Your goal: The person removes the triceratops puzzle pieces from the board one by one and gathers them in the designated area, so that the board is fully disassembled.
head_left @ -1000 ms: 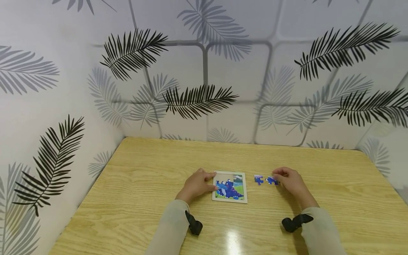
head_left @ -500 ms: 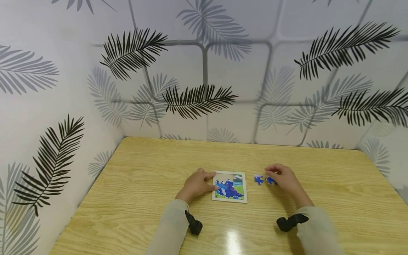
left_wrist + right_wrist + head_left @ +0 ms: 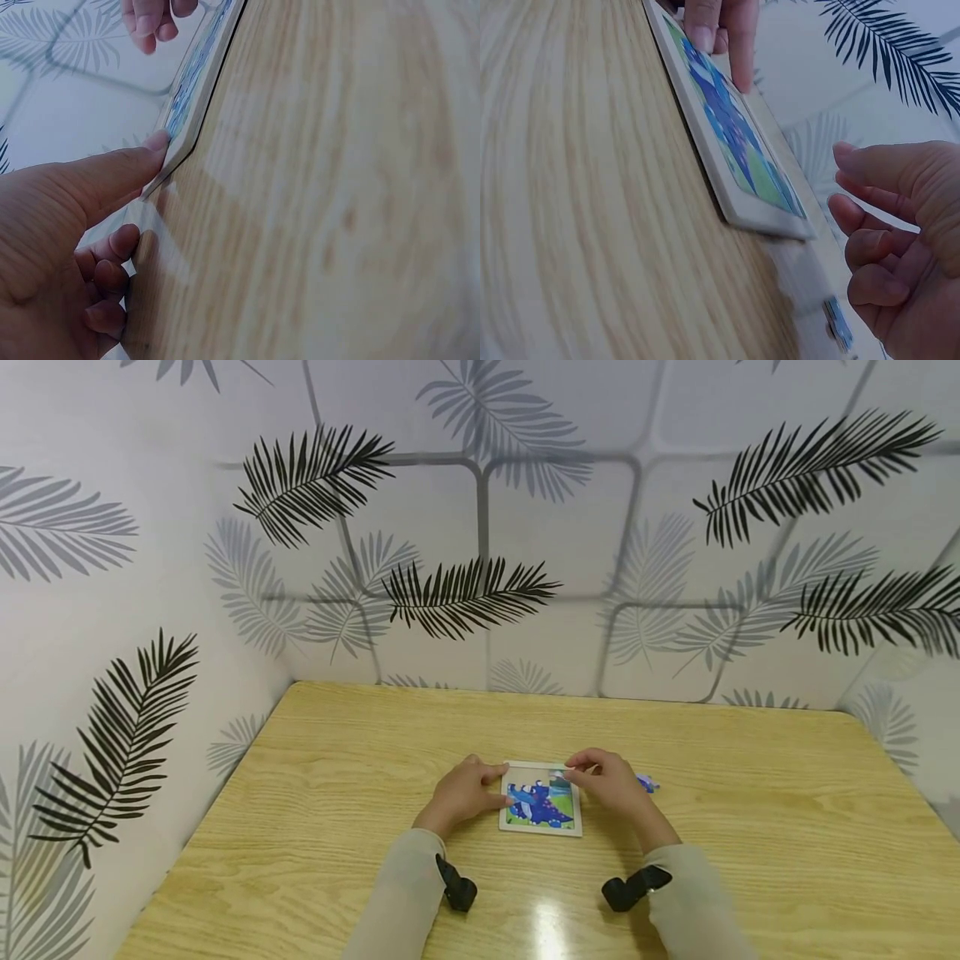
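A framed jigsaw puzzle (image 3: pixel 546 807) of a blue dinosaur lies on the table, with a bare patch in its upper left. My left hand (image 3: pixel 459 793) holds the frame's left side; in the left wrist view its thumb (image 3: pixel 156 142) rests on the corner. My right hand (image 3: pixel 609 781) is at the puzzle's upper right edge. The right wrist view shows this hand (image 3: pixel 907 232) beside the frame, fingers loosely curled and nothing visible between thumb and forefinger. A loose puzzle piece (image 3: pixel 647 783) lies beyond the right hand, partly hidden. The other loose piece cannot be made out in the head view.
The wooden table (image 3: pixel 360 743) extends to both sides and in front of the puzzle. At its back stands a wall (image 3: pixel 555 643) with a leaf pattern. A black wrist camera (image 3: pixel 457 889) sits on each sleeve.
My right hand has moved left from the loose pieces to the puzzle's right edge. Only one loose piece now shows in the head view. My left hand and the puzzle stay in place.
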`<action>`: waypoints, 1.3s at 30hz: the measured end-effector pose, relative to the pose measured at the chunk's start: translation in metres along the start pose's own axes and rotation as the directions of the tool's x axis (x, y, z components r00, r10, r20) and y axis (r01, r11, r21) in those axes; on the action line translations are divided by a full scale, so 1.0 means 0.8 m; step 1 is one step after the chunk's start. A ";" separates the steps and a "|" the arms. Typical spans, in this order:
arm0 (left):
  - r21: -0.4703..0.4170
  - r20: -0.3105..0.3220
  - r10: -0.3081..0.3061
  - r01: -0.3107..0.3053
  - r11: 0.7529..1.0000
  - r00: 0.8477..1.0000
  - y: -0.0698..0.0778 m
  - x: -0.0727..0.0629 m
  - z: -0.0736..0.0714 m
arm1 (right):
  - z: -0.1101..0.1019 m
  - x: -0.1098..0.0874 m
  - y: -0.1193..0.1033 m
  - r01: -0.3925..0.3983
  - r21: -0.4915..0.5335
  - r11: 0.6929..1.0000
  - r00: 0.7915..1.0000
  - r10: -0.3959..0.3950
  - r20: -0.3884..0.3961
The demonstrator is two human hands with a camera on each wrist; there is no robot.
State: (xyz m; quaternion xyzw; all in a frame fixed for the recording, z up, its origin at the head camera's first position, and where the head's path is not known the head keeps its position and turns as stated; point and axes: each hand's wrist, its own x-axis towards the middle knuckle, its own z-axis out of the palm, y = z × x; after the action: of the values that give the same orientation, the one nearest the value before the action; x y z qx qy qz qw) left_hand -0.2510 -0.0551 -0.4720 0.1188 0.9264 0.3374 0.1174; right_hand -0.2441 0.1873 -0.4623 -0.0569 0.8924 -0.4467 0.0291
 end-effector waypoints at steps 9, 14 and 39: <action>0.008 0.003 0.006 -0.007 1.000 1.000 0.002 -0.002 -0.001 | 0.022 0.001 -0.005 -0.029 0.011 1.000 1.000 0.029 0.009; 0.008 0.003 0.001 -0.001 1.000 1.000 0.002 -0.001 -0.001 | 0.026 0.002 -0.003 -0.064 -0.009 0.998 0.998 0.064 -0.005; 0.002 -0.002 -0.001 0.001 1.000 1.000 -0.002 0.001 0.002 | 0.026 0.004 -0.008 -0.181 -0.138 0.974 0.982 0.186 0.027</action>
State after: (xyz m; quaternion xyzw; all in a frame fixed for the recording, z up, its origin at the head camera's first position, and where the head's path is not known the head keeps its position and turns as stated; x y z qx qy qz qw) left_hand -0.2515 -0.0550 -0.4741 0.1180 0.9269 0.3367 0.1166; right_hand -0.2447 0.1664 -0.4695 0.0152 0.9213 -0.3794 0.0838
